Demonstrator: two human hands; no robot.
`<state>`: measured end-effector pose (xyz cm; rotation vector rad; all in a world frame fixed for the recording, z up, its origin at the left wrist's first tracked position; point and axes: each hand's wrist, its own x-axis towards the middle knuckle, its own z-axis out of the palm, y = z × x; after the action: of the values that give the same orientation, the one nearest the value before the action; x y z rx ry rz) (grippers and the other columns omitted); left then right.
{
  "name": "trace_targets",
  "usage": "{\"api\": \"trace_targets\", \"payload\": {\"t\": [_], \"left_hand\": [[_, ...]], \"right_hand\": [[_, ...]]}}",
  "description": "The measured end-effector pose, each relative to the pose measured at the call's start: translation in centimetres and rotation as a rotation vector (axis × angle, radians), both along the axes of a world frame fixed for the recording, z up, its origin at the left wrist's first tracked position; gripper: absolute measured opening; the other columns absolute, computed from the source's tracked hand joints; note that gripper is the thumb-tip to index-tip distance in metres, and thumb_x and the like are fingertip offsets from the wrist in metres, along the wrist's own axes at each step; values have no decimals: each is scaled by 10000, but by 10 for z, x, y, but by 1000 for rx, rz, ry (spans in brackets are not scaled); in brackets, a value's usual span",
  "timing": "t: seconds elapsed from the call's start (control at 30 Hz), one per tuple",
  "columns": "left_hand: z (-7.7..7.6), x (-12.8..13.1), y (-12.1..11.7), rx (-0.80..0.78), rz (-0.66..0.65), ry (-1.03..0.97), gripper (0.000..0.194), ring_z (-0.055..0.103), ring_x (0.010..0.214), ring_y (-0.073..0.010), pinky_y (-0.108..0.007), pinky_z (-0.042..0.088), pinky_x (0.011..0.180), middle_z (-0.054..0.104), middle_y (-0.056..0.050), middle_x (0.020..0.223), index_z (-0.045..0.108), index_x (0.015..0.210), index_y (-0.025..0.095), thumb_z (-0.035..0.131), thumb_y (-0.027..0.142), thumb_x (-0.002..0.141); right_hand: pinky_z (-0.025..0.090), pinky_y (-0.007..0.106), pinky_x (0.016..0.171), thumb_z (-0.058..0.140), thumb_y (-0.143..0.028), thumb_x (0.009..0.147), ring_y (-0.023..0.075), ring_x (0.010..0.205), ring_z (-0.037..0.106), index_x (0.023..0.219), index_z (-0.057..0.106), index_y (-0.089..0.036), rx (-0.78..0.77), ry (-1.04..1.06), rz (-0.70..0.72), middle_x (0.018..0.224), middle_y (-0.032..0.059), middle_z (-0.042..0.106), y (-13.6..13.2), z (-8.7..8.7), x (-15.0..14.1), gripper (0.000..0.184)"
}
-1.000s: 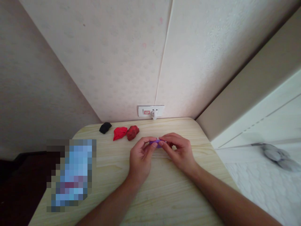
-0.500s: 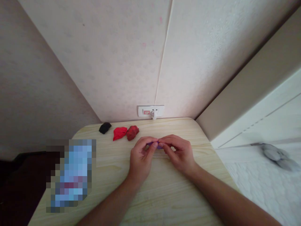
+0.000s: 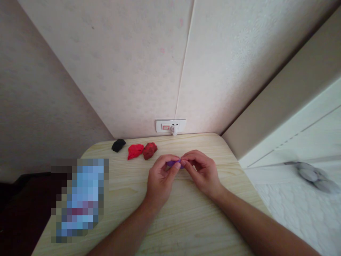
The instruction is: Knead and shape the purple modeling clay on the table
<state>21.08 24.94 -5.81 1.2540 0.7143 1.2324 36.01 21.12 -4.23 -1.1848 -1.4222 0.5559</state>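
A small purple piece point(image 3: 170, 163), soft-looking and mostly hidden by fingers, is held between both hands just above the table. My left hand point(image 3: 161, 177) pinches its left side with thumb and forefinger. On the other side, my right hand point(image 3: 202, 172) grips the purple piece with thumb and fingertips, and the two hands nearly meet there. Beyond my left hand lie a crumpled dark red lump point(image 3: 150, 150) and, touching or almost touching it, a bright red lump point(image 3: 135, 151). A black lump point(image 3: 118, 145) sits farther left, near the table's back edge.
The pale wood-grain table point(image 3: 128, 199) stands against a papered wall. A blurred-out bluish item point(image 3: 85, 192) lies at the table's left edge. At the back, a wall socket point(image 3: 170, 126) holds a white plug. White quilted bedding point(image 3: 290, 209) and a grey object point(image 3: 311, 174) are at right.
Both hands keep their grip on the purple piece, with small shifts of the thumbs and fingertips. The lumps on the table stay put.
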Motion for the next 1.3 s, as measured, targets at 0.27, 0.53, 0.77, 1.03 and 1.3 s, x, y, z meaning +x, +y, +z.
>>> {"api": "trace_targets", "payload": {"t": [0.27,0.53,0.77,1.03,1.3], "left_hand": [[2,1,0,-37,-14,3,126,686,927,-188,-297,551,866,720,-56,950,712,951,177,725,260,858],[0,2,-3,-78,-51,-39,124,679,964,-180,-288,542,885,706,-49,968,655,936,184,727,249,858],[0,0,-1,-74,-7,-14,139,680,943,-200,-311,544,875,719,-56,964,697,968,185,712,284,871],[-10,0,2,-128,22,-57,164,683,955,-214,-342,549,898,717,-66,984,708,976,191,708,320,874],[-7,0,0,-176,-60,-133,155,661,919,-174,-285,548,820,661,-34,992,665,1012,217,689,318,896]], "right_hand": [[527,305,665,715,-256,913,177,777,635,1005,759,-238,6,-4,6,931,68,699,0,-2,0,103],[529,302,682,704,-255,919,180,787,639,862,765,-216,-27,51,7,843,62,688,2,5,-3,92],[534,288,629,728,-280,901,176,781,647,936,799,-243,-1,41,-13,909,71,708,3,1,1,87],[574,318,711,720,-236,904,189,827,688,1074,793,-262,43,-176,11,951,71,742,0,1,3,186],[585,344,754,737,-208,891,204,848,708,1041,801,-268,51,-135,6,950,68,769,-1,0,3,173]]}}
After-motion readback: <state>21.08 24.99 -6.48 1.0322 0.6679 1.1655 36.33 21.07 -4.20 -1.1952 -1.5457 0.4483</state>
